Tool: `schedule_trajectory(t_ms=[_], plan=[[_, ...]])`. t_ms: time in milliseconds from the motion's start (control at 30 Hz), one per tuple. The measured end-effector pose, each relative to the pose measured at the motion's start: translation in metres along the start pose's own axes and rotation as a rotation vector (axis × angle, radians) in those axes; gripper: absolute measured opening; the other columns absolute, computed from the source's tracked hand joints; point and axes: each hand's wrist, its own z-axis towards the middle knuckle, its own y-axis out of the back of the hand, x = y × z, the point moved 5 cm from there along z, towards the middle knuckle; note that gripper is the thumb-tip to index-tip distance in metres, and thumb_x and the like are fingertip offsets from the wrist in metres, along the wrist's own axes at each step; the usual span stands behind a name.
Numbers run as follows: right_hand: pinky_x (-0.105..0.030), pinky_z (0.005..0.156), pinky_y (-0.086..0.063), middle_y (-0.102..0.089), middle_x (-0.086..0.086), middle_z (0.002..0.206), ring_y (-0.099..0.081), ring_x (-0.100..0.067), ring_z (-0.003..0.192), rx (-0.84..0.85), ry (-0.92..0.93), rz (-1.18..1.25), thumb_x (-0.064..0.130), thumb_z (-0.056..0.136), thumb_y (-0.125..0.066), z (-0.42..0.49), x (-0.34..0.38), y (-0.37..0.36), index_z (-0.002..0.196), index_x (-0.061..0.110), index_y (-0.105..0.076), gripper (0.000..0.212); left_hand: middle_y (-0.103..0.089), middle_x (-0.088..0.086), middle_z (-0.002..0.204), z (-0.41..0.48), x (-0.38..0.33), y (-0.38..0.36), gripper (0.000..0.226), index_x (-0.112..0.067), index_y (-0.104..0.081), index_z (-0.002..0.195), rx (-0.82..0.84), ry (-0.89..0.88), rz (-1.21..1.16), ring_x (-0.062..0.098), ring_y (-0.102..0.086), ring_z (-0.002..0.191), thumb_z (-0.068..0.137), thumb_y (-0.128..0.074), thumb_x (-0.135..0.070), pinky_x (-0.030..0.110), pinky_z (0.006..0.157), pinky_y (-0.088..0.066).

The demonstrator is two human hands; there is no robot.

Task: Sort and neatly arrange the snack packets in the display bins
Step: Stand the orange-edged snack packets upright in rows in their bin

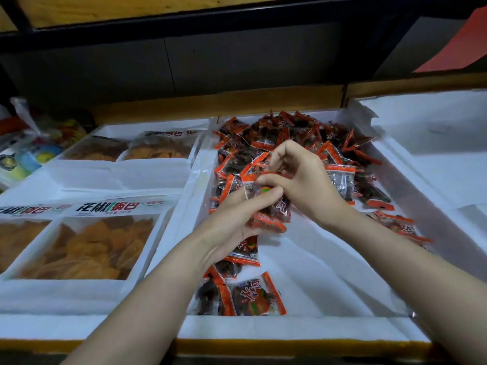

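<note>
A white-lined middle bin (303, 327) holds a heap of small red-edged snack packets (297, 133) piled toward its back. My left hand (237, 219) grips a bunch of these packets (271, 214) above the bin's middle. My right hand (300, 177) is just above it, fingers curled and pinching a packet at the top of that bunch. Two packets (253, 296) lie flat at the bin's front left, and a few more lie along the right wall (403, 227).
The left bin (87, 296) holds large clear bags of orange chips (87, 248), with more bags behind (158, 148). The right bin (434, 143) is white-lined. Colourful bagged items (34, 151) lie far left. A dark shelf (184, 25) hangs overhead.
</note>
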Motion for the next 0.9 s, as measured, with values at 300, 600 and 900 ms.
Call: schedule_trajectory(t_ms=[300, 600, 900], plan=[[-0.008, 0.069, -0.043, -0.056, 0.008, 0.093, -0.054, 0.004, 0.081, 0.014, -0.193, -0.166, 0.012, 0.092, -0.057, -0.010, -0.030, 0.009, 0.105, 0.014, -0.051, 0.014, -0.074, -0.001, 0.079, 0.003, -0.017, 0.035, 0.005, -0.015, -0.062, 0.095, -0.360, -0.194, 0.061, 0.017, -0.071, 0.071, 0.090, -0.062, -0.014, 0.039, 0.075, -0.057], [-0.023, 0.090, -0.034, -0.046, 0.001, 0.124, -0.042, -0.017, 0.114, 0.762, -0.119, -0.484, 0.041, 0.078, -0.073, -0.035, -0.045, -0.071, 0.135, 0.017, -0.040, 0.070, -0.070, -0.001, 0.079, -0.004, -0.014, 0.065, 0.005, -0.021, -0.062, 0.086, -0.585, -0.211, 0.112, 0.019, -0.065, 0.077, 0.089, -0.066, -0.022, 0.038, 0.077, -0.054], [-0.020, 0.060, -0.030, -0.044, 0.008, 0.076, -0.035, -0.006, 0.072, 0.723, -0.151, -0.600, 0.054, 0.070, -0.074, -0.033, -0.051, -0.058, 0.087, 0.026, -0.046, 0.043, -0.068, -0.012, 0.062, -0.007, -0.002, 0.066, 0.011, -0.024, -0.060, 0.081, -0.620, -0.143, 0.068, 0.007, -0.064, 0.059, 0.090, -0.066, -0.024, 0.022, 0.051, -0.045]])
